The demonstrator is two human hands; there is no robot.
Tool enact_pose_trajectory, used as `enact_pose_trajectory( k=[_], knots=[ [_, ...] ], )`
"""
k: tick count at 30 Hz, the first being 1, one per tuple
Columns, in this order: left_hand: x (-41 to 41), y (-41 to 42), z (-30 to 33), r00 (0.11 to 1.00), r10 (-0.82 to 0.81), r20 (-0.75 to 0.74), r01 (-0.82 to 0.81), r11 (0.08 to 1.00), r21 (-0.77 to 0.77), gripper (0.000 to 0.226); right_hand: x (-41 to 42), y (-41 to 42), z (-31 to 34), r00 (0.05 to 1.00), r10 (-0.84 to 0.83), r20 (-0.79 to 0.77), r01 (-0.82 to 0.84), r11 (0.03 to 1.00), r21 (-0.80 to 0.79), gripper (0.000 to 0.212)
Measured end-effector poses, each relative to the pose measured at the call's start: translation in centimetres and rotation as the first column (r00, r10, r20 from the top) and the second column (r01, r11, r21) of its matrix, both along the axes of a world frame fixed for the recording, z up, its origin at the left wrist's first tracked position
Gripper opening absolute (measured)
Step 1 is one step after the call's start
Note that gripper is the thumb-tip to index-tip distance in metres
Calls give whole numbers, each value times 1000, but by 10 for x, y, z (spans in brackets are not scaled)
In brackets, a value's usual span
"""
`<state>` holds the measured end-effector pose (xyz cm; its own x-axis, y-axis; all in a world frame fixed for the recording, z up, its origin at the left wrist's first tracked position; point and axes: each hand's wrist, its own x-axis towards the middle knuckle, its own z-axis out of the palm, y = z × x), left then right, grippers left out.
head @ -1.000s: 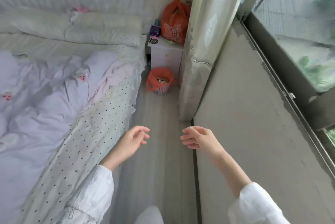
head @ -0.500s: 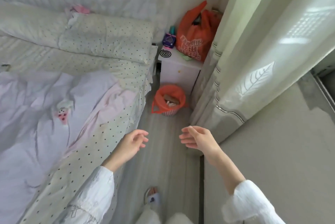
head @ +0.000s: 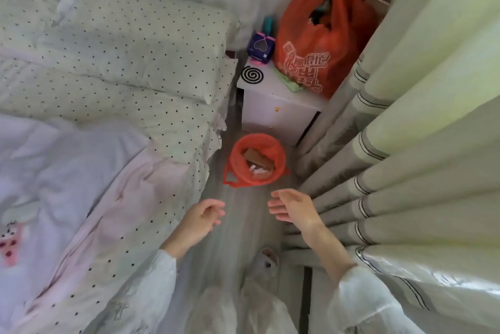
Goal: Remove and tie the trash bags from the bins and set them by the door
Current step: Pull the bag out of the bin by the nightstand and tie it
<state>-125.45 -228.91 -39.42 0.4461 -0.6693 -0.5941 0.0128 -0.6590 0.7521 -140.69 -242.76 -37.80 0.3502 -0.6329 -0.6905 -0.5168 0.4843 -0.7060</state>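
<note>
Both hands short of the lined bin

I see the small bin's orange trash bag (head: 238,156) on the floor (head: 238,228) between the bed (head: 113,198) and the curtain (head: 405,157), just in front of the white nightstand (head: 273,113). Its rim is folded over the bin, with cardboard and paper scraps inside. My left hand (head: 201,218) hangs below and left of it, fingers loosely curled, holding nothing. My right hand (head: 293,207) is nearer, just below the bag's right edge, fingers relaxed and empty. Neither touches the bag. On the nightstand a larger orange shopping bag (head: 311,49) carries white printed characters I cannot read, beside a purple box (head: 261,48) and a black spiral coil (head: 252,75)
</note>
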Motion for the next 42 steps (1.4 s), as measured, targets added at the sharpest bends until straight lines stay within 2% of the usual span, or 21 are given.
enact_pose_trajectory(
  k=[5,9,11,14,18,21,23,26,27,29,31,34,35,37,39,42],
  knots=[
    [18,-64,-86,997,-32,69,33,999,-15,19,29,-55,-93,995,-17,-93,15,1000,-23,25],
    [30,-97,-178,962,-207,181,205,978,29,25,43,-89,-195,966,69,-248,-121,971,-204,18],
    [40,-104,-233,882,-329,336,323,943,76,30,48,-100,-242,945,110,-307,-201,938,-282,25],
    [51,-116,-320,678,-470,565,522,849,81,45,52,-110,-313,906,182,-383,-334,862,-382,33],
    [55,-138,-407,456,-531,714,647,749,144,58,51,-125,-409,822,324,-468,-556,634,-537,36],
    [51,-148,-475,260,-493,830,702,686,188,61,42,-135,-479,767,350,-537,-640,371,-672,36],
    [46,-151,-517,216,-436,874,712,683,165,69,35,-142,-514,745,375,-552,-652,237,-720,39],
    [48,-167,-554,174,-273,946,729,681,62,48,31,-155,-551,755,377,-537,-594,46,-803,38],
    [51,-175,-560,164,-218,962,735,678,28,43,32,-160,-558,771,367,-521,-562,8,-827,36],
    [58,-191,-565,182,-120,976,737,674,-54,37,39,-170,-564,805,357,-474,-512,13,-859,32],
    [63,-203,-566,261,-66,963,733,662,-153,30,44,-178,-564,821,382,-423,-476,51,-878,30],
    [69,-215,-557,414,-140,900,753,609,-252,24,49,-182,-561,832,411,-372,-454,121,-883,31],
    [72,-218,-554,436,-169,884,764,589,-264,24,50,-181,-560,842,411,-350,-443,155,-883,33],
    [75,-222,-548,412,-223,883,793,565,-228,27,53,-178,-559,862,401,-310,-419,218,-881,36],
    [75,-226,-545,391,-233,890,791,579,-196,30,58,-174,-560,883,365,-296,-393,230,-890,38],
    [76,-233,-541,521,-235,821,699,669,-252,29,62,-171,-562,919,308,-245,-339,306,-890,31]
  ],
)
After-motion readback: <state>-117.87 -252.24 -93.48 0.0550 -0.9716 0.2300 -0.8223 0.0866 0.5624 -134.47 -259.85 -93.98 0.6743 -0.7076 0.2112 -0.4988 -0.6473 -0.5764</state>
